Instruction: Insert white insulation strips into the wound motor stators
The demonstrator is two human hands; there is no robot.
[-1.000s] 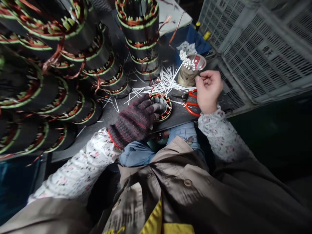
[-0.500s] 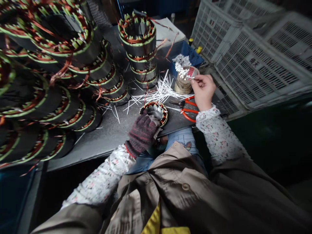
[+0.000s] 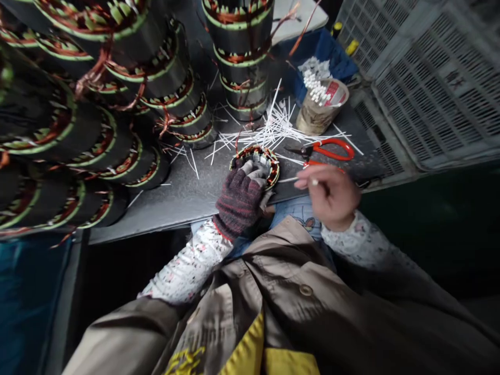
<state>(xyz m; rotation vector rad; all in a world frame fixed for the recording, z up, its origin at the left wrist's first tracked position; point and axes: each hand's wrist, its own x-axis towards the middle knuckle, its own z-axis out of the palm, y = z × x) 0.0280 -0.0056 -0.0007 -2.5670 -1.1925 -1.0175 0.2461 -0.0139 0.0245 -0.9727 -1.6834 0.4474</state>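
Observation:
My left hand (image 3: 240,200), in a dark knitted glove with grey fingertips, is closed over the near left rim of a small motor stator (image 3: 274,169). Its fingers reach into the bore. Copper windings and pale slot liners ring the stator at the table's front edge. Just to the right, my bare right hand (image 3: 332,198) pinches a thin white stick (image 3: 288,180) that points left toward the stator; a small white tip shows by the fingers. Red-handled scissors (image 3: 334,148) lie partly behind this hand. Beyond them, a tape roll (image 3: 318,117) holds several white-headed sticks.
Loose white sticks (image 3: 273,127) are scattered across the dark table (image 3: 183,200). Tall stacks of wound stators (image 3: 128,99) fill the left, and another stack (image 3: 244,67) stands behind. A blue bin (image 3: 339,60) and grey plastic crates (image 3: 425,94) border the right.
My right hand has come back from the tape roll toward the stator, bringing a white stick. My left hand keeps its hold on the stator. The camera view has tilted down.

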